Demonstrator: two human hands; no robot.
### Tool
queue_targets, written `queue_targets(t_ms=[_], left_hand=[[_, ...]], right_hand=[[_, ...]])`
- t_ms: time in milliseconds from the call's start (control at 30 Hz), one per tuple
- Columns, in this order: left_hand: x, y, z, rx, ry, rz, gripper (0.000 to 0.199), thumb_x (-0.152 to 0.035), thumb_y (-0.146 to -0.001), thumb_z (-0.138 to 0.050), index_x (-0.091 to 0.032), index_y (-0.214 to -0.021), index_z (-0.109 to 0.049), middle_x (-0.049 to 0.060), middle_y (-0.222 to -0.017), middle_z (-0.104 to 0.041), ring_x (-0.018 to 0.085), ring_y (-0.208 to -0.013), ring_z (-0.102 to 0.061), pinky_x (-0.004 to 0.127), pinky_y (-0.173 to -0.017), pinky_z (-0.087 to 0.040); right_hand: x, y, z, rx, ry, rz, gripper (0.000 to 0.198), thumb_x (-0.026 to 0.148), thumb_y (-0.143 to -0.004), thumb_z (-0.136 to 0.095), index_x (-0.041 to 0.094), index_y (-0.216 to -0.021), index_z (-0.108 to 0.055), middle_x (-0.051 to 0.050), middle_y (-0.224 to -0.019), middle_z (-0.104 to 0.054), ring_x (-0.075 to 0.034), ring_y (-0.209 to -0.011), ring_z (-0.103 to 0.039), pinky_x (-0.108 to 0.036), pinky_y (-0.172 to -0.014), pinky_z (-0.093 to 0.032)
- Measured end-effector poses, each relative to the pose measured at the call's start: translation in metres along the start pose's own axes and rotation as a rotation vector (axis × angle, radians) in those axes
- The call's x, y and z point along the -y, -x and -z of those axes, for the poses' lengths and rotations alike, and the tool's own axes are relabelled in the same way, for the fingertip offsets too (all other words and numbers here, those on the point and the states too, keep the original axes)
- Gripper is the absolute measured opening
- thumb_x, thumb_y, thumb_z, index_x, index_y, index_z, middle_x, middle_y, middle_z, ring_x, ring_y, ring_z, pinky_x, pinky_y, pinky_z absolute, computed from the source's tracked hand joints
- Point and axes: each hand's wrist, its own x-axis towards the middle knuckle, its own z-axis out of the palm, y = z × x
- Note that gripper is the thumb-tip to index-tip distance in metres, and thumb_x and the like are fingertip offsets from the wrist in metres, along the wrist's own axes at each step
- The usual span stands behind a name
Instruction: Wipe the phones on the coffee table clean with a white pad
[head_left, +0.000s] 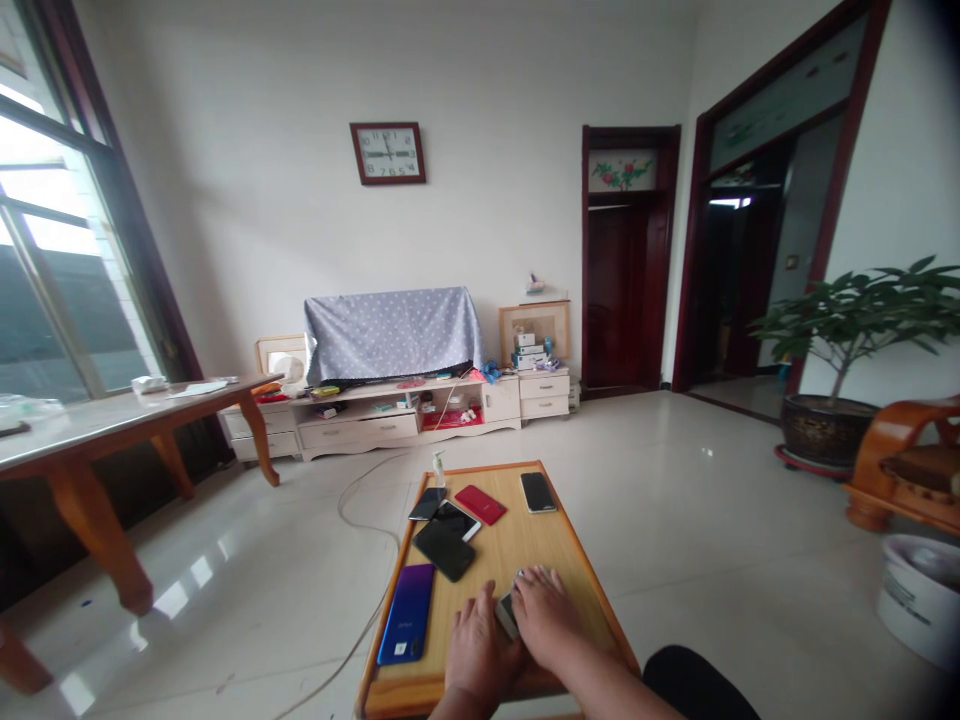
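Note:
Over the near part of the small wooden table (541, 540), my left hand (478, 645) and my right hand (546, 612) close around a mobile phone (508, 616). Only a dark grey strip of it shows between them; my fingers hide the remainder. My right hand covers its right side, while my left hand grips the left edge. To the left lies a blue-purple phone (406, 615), back up. Beyond it are a black phone (445, 550), a white-edged phone (458, 521), a smaller dark phone (427, 503) and a red phone (481, 504). Another phone (538, 492) rests at the far right corner.
A pump bottle (439, 468) stands at the table's far left corner. A cable (360, 520) runs across the floor on the left. A larger table (150, 410) stands left, a low cabinet (360, 430) ahead, and a white bucket (921, 595) and potted plant (831, 425) right.

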Motion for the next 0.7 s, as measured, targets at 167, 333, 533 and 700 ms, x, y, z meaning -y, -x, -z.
queue_targets(t_ms=[167, 333, 533, 700], left_hand=[[0.004, -0.002, 0.001, 0.047, -0.027, -0.007, 0.068, -0.038, -0.083, -0.05, -0.018, -0.147, -0.04, 0.01, -0.146, -0.055, 0.026, -0.129, -0.05, 0.038, -0.11, -0.03], [-0.003, 0.001, 0.004, 0.005, -0.013, 0.01, 0.078, -0.046, -0.077, -0.056, -0.015, -0.147, -0.04, 0.014, -0.138, -0.06, 0.03, -0.127, -0.052, 0.037, -0.107, -0.032], [-0.003, 0.002, 0.005, 0.018, -0.017, 0.018, 0.071, -0.039, -0.079, -0.054, -0.017, -0.146, -0.041, 0.011, -0.14, -0.059, 0.027, -0.128, -0.051, 0.036, -0.108, -0.032], [-0.001, 0.001, 0.006, 0.056, -0.041, 0.004, 0.064, -0.034, -0.085, -0.047, -0.017, -0.146, -0.04, 0.01, -0.14, -0.059, 0.024, -0.129, -0.05, 0.033, -0.107, -0.032]], right_hand=[[0.018, 0.014, -0.01, 0.051, -0.035, 0.103, 0.048, 0.031, -0.101, -0.027, 0.029, -0.139, -0.058, -0.002, -0.145, -0.057, -0.018, -0.14, -0.044, -0.042, -0.123, -0.015], [-0.009, 0.002, 0.006, -0.02, -0.001, -0.023, 0.052, 0.034, -0.102, -0.022, 0.024, -0.138, -0.059, -0.008, -0.149, -0.053, -0.025, -0.145, -0.038, -0.053, -0.123, -0.01], [0.002, 0.014, -0.005, 0.012, -0.003, 0.018, 0.05, 0.032, -0.101, -0.027, 0.022, -0.14, -0.057, -0.007, -0.149, -0.052, -0.024, -0.145, -0.037, -0.047, -0.124, -0.011], [0.013, 0.029, -0.008, 0.092, -0.07, 0.114, 0.05, 0.031, -0.102, -0.024, 0.029, -0.141, -0.055, -0.003, -0.146, -0.056, -0.022, -0.142, -0.042, -0.049, -0.124, -0.006]])
